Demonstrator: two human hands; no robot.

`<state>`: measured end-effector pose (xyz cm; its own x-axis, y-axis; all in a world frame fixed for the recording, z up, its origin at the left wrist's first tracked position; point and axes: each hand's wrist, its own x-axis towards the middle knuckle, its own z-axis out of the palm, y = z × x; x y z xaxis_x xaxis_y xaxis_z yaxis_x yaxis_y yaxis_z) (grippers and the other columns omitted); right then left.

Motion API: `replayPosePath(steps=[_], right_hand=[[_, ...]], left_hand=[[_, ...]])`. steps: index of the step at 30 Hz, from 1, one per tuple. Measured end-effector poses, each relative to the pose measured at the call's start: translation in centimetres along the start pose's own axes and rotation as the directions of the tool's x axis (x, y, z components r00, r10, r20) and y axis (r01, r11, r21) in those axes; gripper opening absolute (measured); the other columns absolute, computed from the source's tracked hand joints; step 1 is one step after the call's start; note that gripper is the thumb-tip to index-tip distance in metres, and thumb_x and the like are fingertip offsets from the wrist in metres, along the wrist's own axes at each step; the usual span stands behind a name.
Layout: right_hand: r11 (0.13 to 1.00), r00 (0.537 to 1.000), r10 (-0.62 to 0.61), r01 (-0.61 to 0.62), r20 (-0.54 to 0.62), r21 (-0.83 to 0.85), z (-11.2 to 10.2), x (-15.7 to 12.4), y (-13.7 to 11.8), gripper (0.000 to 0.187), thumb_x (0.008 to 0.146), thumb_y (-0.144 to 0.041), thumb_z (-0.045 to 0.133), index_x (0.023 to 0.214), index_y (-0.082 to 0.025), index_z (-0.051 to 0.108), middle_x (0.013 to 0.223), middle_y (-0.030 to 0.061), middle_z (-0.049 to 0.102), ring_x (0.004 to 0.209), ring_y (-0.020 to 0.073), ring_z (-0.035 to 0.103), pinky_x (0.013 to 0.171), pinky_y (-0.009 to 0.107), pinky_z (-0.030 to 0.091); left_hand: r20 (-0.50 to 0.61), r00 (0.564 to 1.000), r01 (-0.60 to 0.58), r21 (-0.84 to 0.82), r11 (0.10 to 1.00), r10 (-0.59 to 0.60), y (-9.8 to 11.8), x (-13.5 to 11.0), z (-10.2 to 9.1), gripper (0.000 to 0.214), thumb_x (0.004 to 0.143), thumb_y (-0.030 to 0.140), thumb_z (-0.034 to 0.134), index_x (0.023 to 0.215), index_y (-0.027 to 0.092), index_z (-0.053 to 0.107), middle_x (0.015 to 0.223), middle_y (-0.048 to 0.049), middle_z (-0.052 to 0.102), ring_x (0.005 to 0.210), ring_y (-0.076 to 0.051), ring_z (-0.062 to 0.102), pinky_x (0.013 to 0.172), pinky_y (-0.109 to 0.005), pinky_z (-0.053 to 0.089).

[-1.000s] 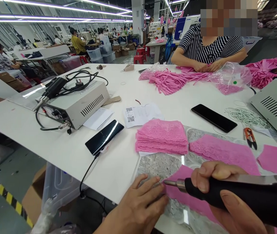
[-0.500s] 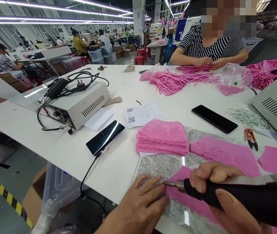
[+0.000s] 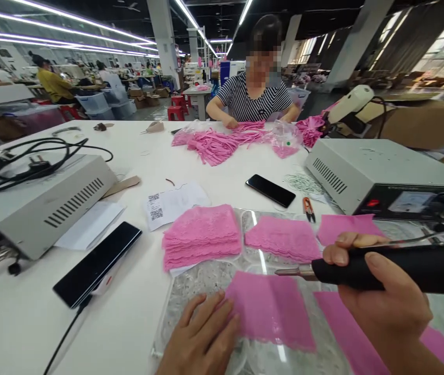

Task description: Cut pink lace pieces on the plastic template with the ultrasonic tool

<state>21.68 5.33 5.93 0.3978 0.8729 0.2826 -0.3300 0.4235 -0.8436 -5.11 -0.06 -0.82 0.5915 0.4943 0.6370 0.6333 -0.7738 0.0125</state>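
Note:
My left hand (image 3: 206, 333) lies flat, fingers stretched out, at the left edge of a pink fabric piece (image 3: 272, 312). That piece rests on a clear, grey-patterned board (image 3: 202, 281). In my right hand (image 3: 385, 297) is a black handheld tool (image 3: 432, 268) with a narrow metal tip, shaped like a soldering iron. Its tip points left, just above the upper edge of the piece; I cannot tell if they touch. Behind are a tall stack of pink lace-edged pieces (image 3: 202, 237) and a lower stack (image 3: 282, 238). Another pink piece (image 3: 350, 323) lies partly under my right wrist.
Grey machine boxes stand at left (image 3: 50, 208) and right (image 3: 385, 166). Two phones (image 3: 99, 263) (image 3: 270, 190), orange snips (image 3: 308, 209) and a printed paper (image 3: 175, 204) lie on the white table. Opposite, a person in a striped shirt (image 3: 253, 96) handles pink strips (image 3: 214, 146).
My view has turned to the right. The tool's tip has moved away from my left fingertips, to the upper right of the fabric piece. My left hand stays at the piece's left edge.

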Motion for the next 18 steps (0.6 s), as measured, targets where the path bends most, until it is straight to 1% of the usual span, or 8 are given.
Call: replayPosePath(steps=[2, 5, 8, 10, 14, 18], right_hand=[[1.000, 1.000, 0.001, -0.001, 0.022, -0.001, -0.4, -0.2, 0.2, 0.005, 0.071, -0.022, 0.066, 0.076, -0.023, 0.068, 0.076, 0.0031, 0.053, 0.055, 0.0135, 0.053, 0.051, 0.030, 0.053], [1.000, 0.997, 0.005, -0.007, 0.080, 0.016, -0.1, -0.9, 0.7, 0.006, 0.075, -0.025, 0.069, 0.081, -0.025, 0.068, 0.079, 0.0021, 0.054, 0.057, 0.0127, 0.055, 0.055, 0.029, 0.054], [1.000, 0.993, 0.019, -0.022, 0.114, 0.022, 0.3, -1.4, 1.3, 0.008, 0.077, -0.028, 0.070, 0.085, -0.025, 0.067, 0.082, 0.0015, 0.054, 0.060, 0.0126, 0.056, 0.059, 0.029, 0.055], [0.999, 0.991, 0.034, -0.036, 0.126, 0.017, 0.5, -1.5, 1.5, 0.009, 0.078, -0.028, 0.069, 0.086, -0.025, 0.066, 0.082, 0.0012, 0.054, 0.060, 0.0129, 0.056, 0.060, 0.030, 0.055], [0.997, 0.991, 0.073, -0.073, 0.116, -0.006, 0.3, -1.4, 1.5, 0.009, 0.078, -0.029, 0.069, 0.084, -0.024, 0.065, 0.081, 0.0011, 0.053, 0.060, 0.0135, 0.056, 0.058, 0.031, 0.054], [0.997, 0.995, 0.070, -0.071, 0.077, 0.007, -0.6, -1.0, 0.6, 0.010, 0.073, -0.027, 0.071, 0.080, -0.022, 0.066, 0.076, 0.0020, 0.055, 0.056, 0.0132, 0.055, 0.053, 0.029, 0.052]], left_hand=[[0.064, 0.998, 0.011, -0.007, 1.000, -0.010, 0.0, 1.3, 0.6, 0.022, 0.093, 0.017, 0.049, 0.108, 0.018, 0.065, 0.116, -0.0052, 0.068, 0.121, -0.019, 0.055, 0.113, -0.036, 0.032], [0.163, 0.986, 0.040, 0.008, 0.999, -0.040, 0.0, 2.8, 1.1, 0.028, 0.095, 0.020, 0.046, 0.117, 0.018, 0.063, 0.126, -0.0055, 0.063, 0.126, -0.022, 0.051, 0.111, -0.040, 0.034], [0.237, 0.971, 0.011, 0.030, 0.999, -0.017, 0.0, 3.2, 1.4, 0.031, 0.094, 0.021, 0.047, 0.121, 0.017, 0.060, 0.130, -0.0075, 0.060, 0.127, -0.026, 0.049, 0.109, -0.047, 0.036], [0.269, 0.963, -0.012, 0.035, 0.999, 0.002, 0.0, 3.1, 1.5, 0.031, 0.093, 0.021, 0.048, 0.122, 0.016, 0.060, 0.130, -0.0088, 0.059, 0.127, -0.027, 0.049, 0.110, -0.050, 0.033], [0.266, 0.964, -0.016, 0.015, 1.000, 0.011, 0.0, 3.1, 1.3, 0.031, 0.093, 0.021, 0.048, 0.121, 0.016, 0.060, 0.129, -0.0100, 0.060, 0.130, -0.026, 0.046, 0.114, -0.052, 0.024], [0.207, 0.976, -0.052, -0.043, 0.998, 0.060, 0.4, 3.3, 1.4, 0.028, 0.093, 0.020, 0.049, 0.116, 0.014, 0.062, 0.127, -0.0091, 0.061, 0.134, -0.024, 0.041, 0.118, -0.047, 0.018]])
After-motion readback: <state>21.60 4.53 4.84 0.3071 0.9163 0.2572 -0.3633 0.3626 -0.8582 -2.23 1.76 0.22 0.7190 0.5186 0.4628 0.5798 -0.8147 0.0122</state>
